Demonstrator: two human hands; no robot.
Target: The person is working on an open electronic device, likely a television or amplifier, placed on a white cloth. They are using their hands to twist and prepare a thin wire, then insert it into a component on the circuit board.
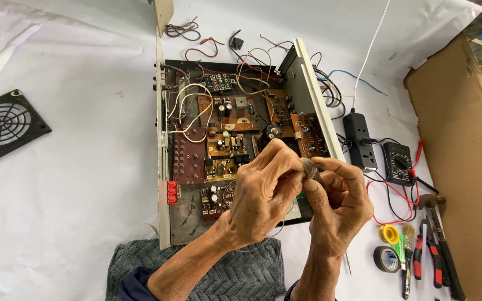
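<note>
An opened electronic chassis [165, 167] lies on a white sheet, its brown circuit boards [230, 120] and loose wires exposed. Over its near right corner, my left hand [260, 195] and my right hand [338, 203] come together. Both pinch a small grey metallic part [309, 167] between their fingertips. A thin wire [274, 234] hangs down from under my left hand. What lies in the chassis beneath the hands is hidden.
A black fan grille [4, 125] lies at far left. A black power strip [361, 139], a multimeter [398, 161] with red leads, tape rolls [387, 259], a brush and pliers [433, 259] sit at right beside a cardboard sheet [464, 161]. A grey towel [235, 276] lies under my forearms.
</note>
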